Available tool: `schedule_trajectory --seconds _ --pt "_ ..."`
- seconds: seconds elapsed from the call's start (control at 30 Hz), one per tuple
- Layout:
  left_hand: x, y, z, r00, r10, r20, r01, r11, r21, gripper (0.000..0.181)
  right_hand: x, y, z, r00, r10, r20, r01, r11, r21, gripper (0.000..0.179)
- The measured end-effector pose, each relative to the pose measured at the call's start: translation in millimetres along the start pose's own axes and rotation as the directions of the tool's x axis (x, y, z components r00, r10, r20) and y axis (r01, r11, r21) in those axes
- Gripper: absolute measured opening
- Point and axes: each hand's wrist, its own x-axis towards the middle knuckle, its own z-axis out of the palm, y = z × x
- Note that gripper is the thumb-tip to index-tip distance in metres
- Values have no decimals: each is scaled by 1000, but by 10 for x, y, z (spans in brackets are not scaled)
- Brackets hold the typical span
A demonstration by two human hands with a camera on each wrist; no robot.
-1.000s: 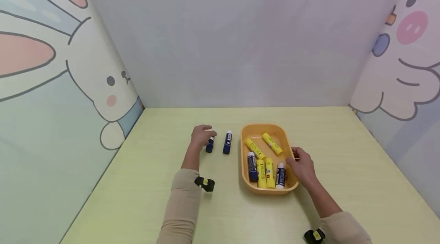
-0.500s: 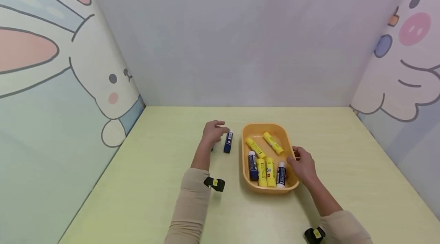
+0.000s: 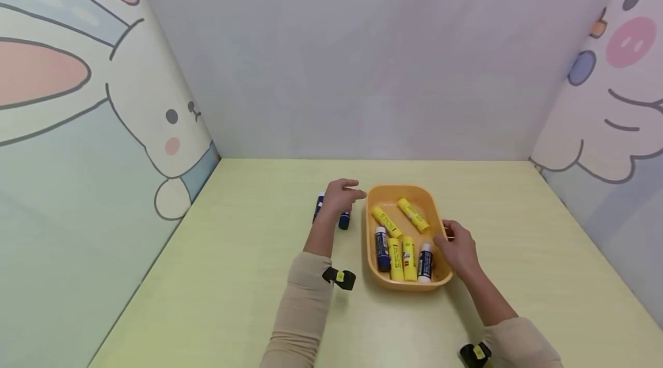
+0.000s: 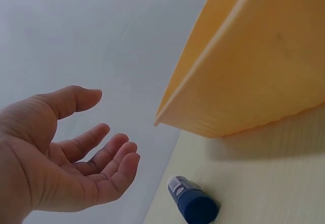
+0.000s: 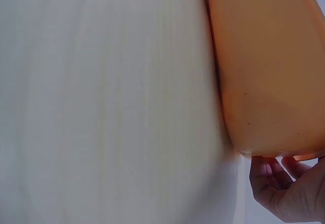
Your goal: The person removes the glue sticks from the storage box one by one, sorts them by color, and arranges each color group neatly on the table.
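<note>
My left hand [image 3: 339,196] hovers with loosely spread fingers over a dark blue glue stick [image 3: 345,220], partly hiding it. Its fingertips reach close to the left rim of an orange plastic tray [image 3: 414,286]. In the left wrist view nothing is between the thumb and fingers, and the glue stick [image 4: 195,203] lies beyond them on the table. A second blue glue stick [image 3: 318,207] lies just left of that hand. My right hand [image 3: 460,250] grips the tray's right rim, thumb over the edge and fingers outside; the right wrist view shows the fingers against the tray's wall [image 5: 277,82].
Inside the tray lie several yellow glue sticks [image 3: 396,260] and two blue ones with white caps, a blue one [image 3: 382,250] at left and another [image 3: 425,262] at front right. The pale table [image 3: 248,276] meets a grey wall [image 3: 331,57] behind and cartoon-printed walls at both sides.
My left hand has moved right, from the left blue glue stick across to above the other one, near the tray. The right hand stays on the tray rim.
</note>
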Motion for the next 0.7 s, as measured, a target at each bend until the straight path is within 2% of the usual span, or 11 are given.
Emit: schedule_trajectory --seconds 0.2,0.37,0.7 --pt "-18 70 130 999 16 49 -14 999 -47 41 -4 -6 -3 1000 8 -1 -8 1000 -6 47" --pt "5 120 237 998 41 49 -39 999 -36 40 -9 4 9 1000 15 3 -15 1000 0 47" --pt "49 228 476 993 31 111 -24 997 -69 40 -6 10 -3 1000 9 7 -9 1000 -6 48"
